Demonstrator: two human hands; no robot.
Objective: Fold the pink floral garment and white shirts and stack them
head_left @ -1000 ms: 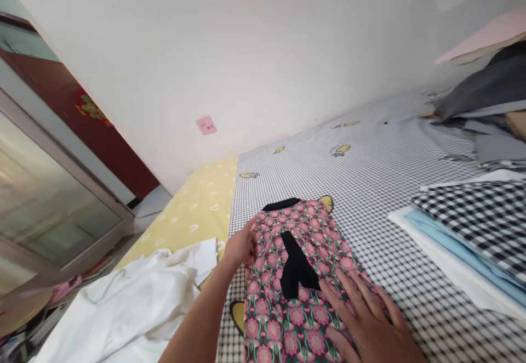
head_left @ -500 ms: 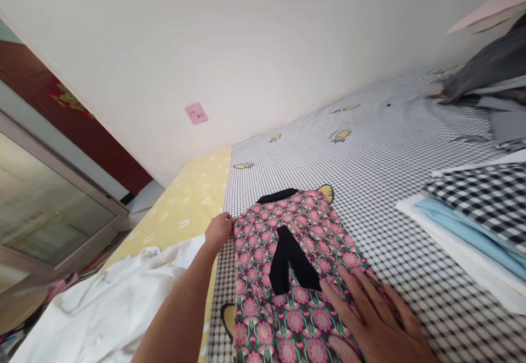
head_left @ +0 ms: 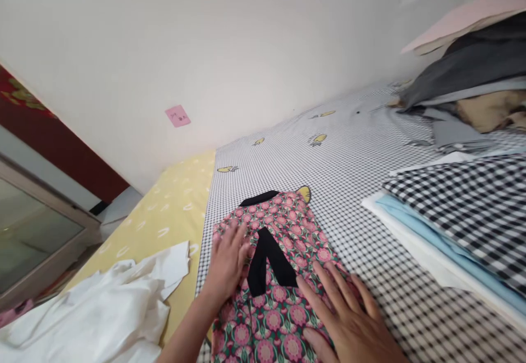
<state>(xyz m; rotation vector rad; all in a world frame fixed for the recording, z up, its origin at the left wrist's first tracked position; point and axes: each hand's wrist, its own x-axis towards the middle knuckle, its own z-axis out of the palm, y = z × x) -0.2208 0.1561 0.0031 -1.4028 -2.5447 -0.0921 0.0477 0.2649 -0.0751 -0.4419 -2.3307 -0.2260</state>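
A pink floral garment (head_left: 283,319) with a black collar lies folded on the checked bedsheet. Two black cuffs or ties (head_left: 263,264) cross its middle in an inverted V. My left hand (head_left: 230,253) rests on its upper left part, fingers stretched and pointing toward the collar. On the lower right part, my right hand (head_left: 345,308) lies flat with its fingers spread. Neither hand grips the cloth. The garment's near end runs out of view at the bottom.
A crumpled white garment (head_left: 119,308) lies to the left, partly on yellow cloth (head_left: 172,187). To the right sits a stack of folded clothes topped by black-and-white gingham (head_left: 464,204). Behind it is a pile with dark grey cloth (head_left: 464,67). A white wall (head_left: 246,39) bounds the far side.
My left hand has let go of the garment's left upper edge and moved onto its surface, fingers now stretched. My right hand stays spread on the garment. The view has turned slightly right.
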